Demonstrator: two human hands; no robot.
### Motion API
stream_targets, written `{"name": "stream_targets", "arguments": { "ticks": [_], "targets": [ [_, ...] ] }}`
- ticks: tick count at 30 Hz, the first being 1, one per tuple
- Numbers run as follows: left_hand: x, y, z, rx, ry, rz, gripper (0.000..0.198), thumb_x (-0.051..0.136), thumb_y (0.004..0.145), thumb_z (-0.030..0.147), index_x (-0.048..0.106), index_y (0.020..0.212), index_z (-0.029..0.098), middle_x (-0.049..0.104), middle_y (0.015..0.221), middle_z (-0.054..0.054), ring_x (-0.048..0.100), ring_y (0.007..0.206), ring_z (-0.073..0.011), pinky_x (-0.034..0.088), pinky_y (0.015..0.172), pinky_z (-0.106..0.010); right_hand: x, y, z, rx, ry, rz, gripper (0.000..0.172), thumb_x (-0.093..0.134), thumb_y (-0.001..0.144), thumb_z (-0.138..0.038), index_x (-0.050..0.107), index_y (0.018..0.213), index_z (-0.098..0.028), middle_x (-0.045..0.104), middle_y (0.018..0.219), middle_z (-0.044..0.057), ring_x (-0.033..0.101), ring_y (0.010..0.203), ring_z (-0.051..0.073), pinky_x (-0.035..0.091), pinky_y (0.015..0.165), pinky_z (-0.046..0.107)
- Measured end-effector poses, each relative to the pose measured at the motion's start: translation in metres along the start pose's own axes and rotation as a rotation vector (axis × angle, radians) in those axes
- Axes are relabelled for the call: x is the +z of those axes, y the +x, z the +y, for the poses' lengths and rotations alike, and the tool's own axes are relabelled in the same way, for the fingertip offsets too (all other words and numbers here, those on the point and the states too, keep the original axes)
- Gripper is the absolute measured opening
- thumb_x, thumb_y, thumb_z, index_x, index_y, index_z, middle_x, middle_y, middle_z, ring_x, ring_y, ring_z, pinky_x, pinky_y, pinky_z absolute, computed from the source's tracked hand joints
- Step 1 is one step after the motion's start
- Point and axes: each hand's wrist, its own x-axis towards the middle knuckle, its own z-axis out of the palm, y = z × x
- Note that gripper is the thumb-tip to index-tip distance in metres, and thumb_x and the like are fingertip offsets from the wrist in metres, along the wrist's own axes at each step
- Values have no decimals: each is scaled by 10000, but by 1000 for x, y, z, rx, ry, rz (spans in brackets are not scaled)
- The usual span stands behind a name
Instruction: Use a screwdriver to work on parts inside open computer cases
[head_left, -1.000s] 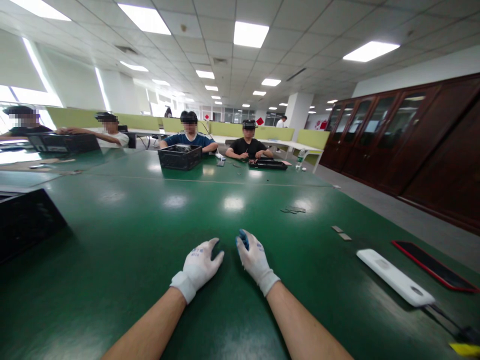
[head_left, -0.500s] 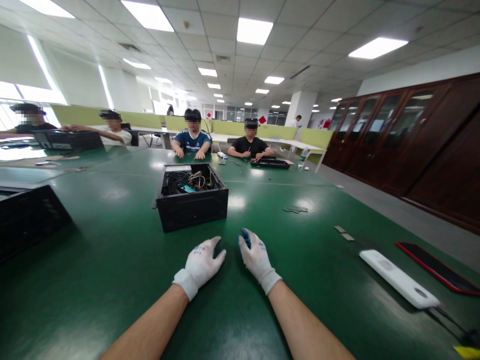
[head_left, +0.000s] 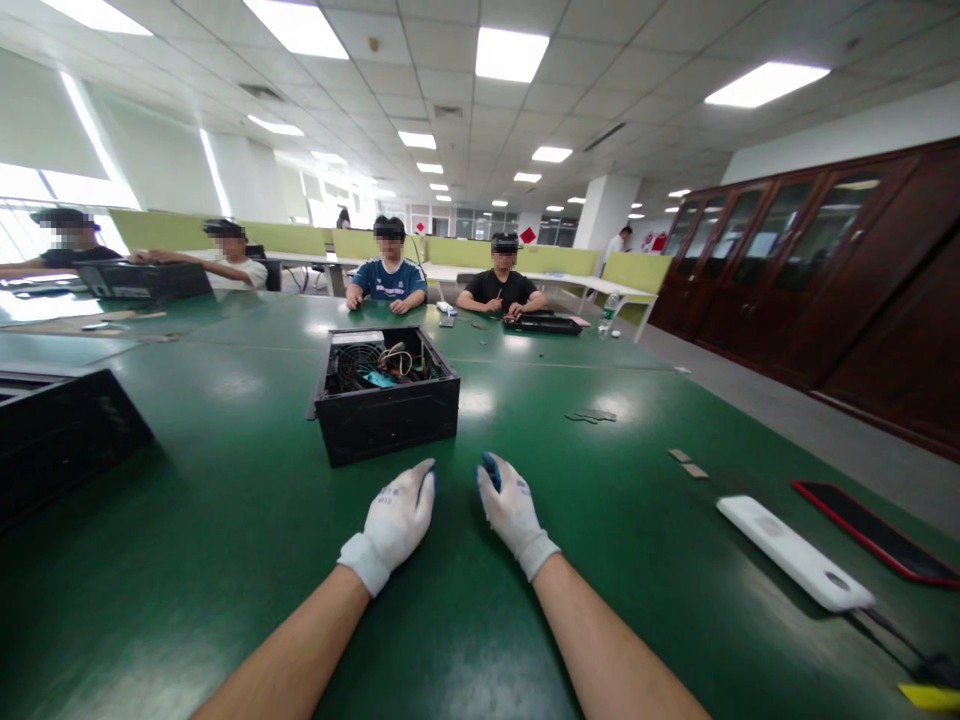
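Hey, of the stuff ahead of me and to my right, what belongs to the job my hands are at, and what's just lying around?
Likely the job:
open black case, just beyond the gloved left hand
its fan and wires

Probably just lying about:
white device
red-edged slab
small flat pieces
thin scraps

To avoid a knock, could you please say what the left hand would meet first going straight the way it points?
Probably the open black case, at its near right corner, though depth is unclear and the left hand might miss it.
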Motion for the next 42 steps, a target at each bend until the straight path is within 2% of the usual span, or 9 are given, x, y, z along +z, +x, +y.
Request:
{"name": "stream_targets", "arguments": {
  "ticks": [5, 8, 12, 17, 22, 28, 35, 39, 42],
  "targets": [
    [-33, 21, 5, -23, 168, 130, 492, 357, 1030, 285, 507, 1482, 162, 664, 1326, -138, 662, 1185, -241, 502, 1054, -356, 0, 1, 0, 3, 0, 3, 559, 443, 967, -498, 654, 1311, -111, 699, 1273, 177, 661, 1180, 284, 497, 1078, 431],
    [-63, 44, 8, -91, 318, 120, 515, 387, 1008, 274, 489, 1511, 235, 611, 1343, -132, 722, 965, -232, 558, 861, -342, 0, 2, 1, 10, 14, 1, 563, 450, 964, -501, 653, 1314, -110, 692, 1289, 178, 651, 1202, 288, 484, 1094, 431],
    [-95, 81, 2, -162, 465, 72, 517, 389, 1006, 338, 484, 1512, 287, 458, 1538, -143, 723, 1010, -273, 548, 880, -395, 1, 3, 3, 13, 28, -6, 580, 455, 961, -504, 644, 1328, -96, 698, 1270, 182, 659, 1178, 293, 494, 1078, 438],
    [-106, 111, -13, -176, 524, -23, 548, 381, 1001, 443, 499, 1481, 207, 549, 1467, -180, 679, 1151, -345, 537, 944, -452, 4, 4, 5, 6, 39, 4, 544, 469, 963, -486, 655, 1316, -115, 697, 1273, 174, 652, 1189, 288, 478, 1094, 437],
    [-108, 113, -14, -179, 569, -67, 504, 351, 1011, 414, 526, 1433, 201, 618, 1390, -169, 676, 1165, -314, 521, 969, -428, 4, 3, 6, 8, 55, 12, 539, 477, 965, -490, 656, 1313, -119, 705, 1247, 167, 658, 1171, 282, 489, 1079, 431],
    [-117, 86, -4, -137, 602, -73, 487, 350, 1019, 407, 550, 1413, 201, 644, 1367, -150, 691, 1127, -290, 523, 949, -393, 2, 4, 5, 8, 79, 26, 570, 444, 975, -519, 659, 1310, -111, 695, 1278, 177, 650, 1194, 287, 478, 1091, 434],
    [-125, 13, 16, -27, 622, -11, 464, 342, 1034, 392, 545, 1410, 210, 655, 1320, -125, 722, 978, -260, 543, 804, -351, -13, 0, -9, -26, 135, 106, 619, 367, 1006, -540, 605, 1365, -95, 657, 1341, 195, 608, 1259, 286, 423, 1149, 468],
    [-131, -26, 28, -2, 607, -16, 456, 349, 1038, 393, 535, 1414, 214, 659, 1295, -110, 728, 921, -256, 542, 723, -342, -43, -14, -49, -312, 123, 248, 530, 359, 1037, -429, 536, 1448, -145, 587, 1428, 170, 531, 1346, 263, 404, 1160, 454],
    [-138, -47, 42, 5, 598, -53, 448, 383, 1032, 377, 535, 1418, 209, 648, 1309, -119, 724, 974, -266, 549, 741, -341, -62, -17, -86, -596, -99, 82, 429, 451, 1019, -389, 628, 1348, -179, 603, 1410, 148, 498, 1367, 284, 353, 1178, 466]
  ]
}}
